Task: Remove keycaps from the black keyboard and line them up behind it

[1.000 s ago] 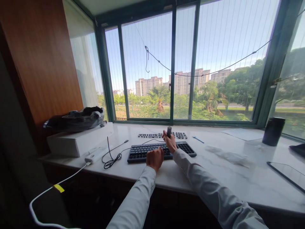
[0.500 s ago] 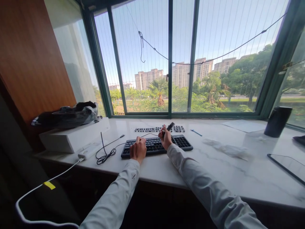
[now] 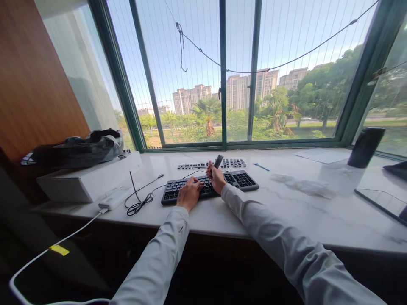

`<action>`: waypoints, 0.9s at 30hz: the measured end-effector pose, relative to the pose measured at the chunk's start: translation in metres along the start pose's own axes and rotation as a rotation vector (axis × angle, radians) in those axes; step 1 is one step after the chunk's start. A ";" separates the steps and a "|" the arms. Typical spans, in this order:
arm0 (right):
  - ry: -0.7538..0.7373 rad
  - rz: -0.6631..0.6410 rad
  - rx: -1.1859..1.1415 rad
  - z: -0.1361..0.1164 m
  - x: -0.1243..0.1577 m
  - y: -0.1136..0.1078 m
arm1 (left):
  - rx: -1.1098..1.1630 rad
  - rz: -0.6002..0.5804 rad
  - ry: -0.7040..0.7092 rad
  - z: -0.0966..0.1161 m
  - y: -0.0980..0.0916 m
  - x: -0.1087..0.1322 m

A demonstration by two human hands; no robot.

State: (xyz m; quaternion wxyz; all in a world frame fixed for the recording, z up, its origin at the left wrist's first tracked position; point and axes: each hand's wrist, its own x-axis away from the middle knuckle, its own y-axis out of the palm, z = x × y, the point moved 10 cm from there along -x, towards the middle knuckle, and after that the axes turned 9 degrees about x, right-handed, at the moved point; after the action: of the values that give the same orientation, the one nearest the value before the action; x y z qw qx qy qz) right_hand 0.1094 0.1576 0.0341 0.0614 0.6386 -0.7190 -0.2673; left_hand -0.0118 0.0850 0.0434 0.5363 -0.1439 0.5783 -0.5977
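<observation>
A black keyboard lies across the white counter in front of me. Many of its keycaps are off, most plainly at the right side. My left hand rests on the keyboard's front left-middle part, its fingers reaching over the keys toward the right; I see nothing held in it. Above the middle of the keyboard, my right hand is closed around what looks like a small black brush, bristle end tilted up. Behind the keyboard, loose black keycaps are laid out in rows.
A coiled black cable and a white power strip are at left, by a white box with a dark bag on top. To the right are a blue stick-like tool, clear plastic wrapping, a tablet and a dark cylinder.
My left hand has shifted right along the keyboard and its fingers have stretched out from a curled pose. The brush in my right hand now stands more upright. The view has tilted slightly down.
</observation>
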 end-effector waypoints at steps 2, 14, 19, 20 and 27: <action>0.044 0.004 -0.079 0.002 -0.001 0.003 | 0.015 -0.002 0.000 -0.001 0.001 -0.001; 0.082 0.001 -0.110 0.008 0.006 0.014 | 0.120 -0.004 -0.084 -0.021 0.007 -0.006; 0.102 0.016 -0.061 0.010 0.006 0.011 | 0.125 -0.021 -0.089 -0.022 0.008 -0.007; 0.110 0.015 -0.054 0.011 0.006 0.011 | 0.119 -0.026 -0.087 -0.021 0.008 -0.006; 0.112 0.083 -0.007 0.016 0.004 0.006 | 0.007 -0.031 -0.025 -0.008 0.009 -0.009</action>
State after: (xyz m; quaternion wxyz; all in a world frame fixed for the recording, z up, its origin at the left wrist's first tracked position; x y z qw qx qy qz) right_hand 0.0966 0.1588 0.0217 0.1148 0.6222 -0.7392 -0.2308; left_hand -0.0104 0.0986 0.0379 0.5347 -0.1586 0.5671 -0.6061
